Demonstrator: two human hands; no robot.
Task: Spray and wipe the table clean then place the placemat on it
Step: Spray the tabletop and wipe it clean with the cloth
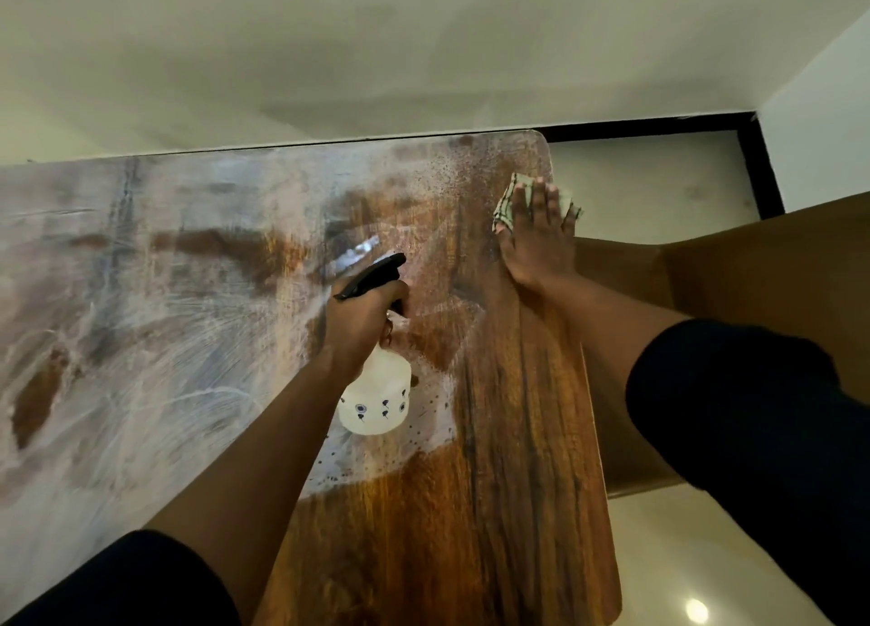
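A glossy wooden table point(518, 461) fills the view, with pale smears and fine droplets across its left and middle. My left hand point(365, 317) grips a white spray bottle point(376, 397) with a black trigger head, held over the table's middle, nozzle pointing away from me. Near the far right corner, my right hand point(536, 235) lies flat with straight fingers on a checked cloth point(506, 202), pressing it to the tabletop. No placemat is in view.
The table's far edge runs along a pale wall point(376, 60). Past its right edge stands a brown cardboard box point(753, 267) on a light tiled floor point(706, 555). A dark door frame point(758, 164) is at the back right.
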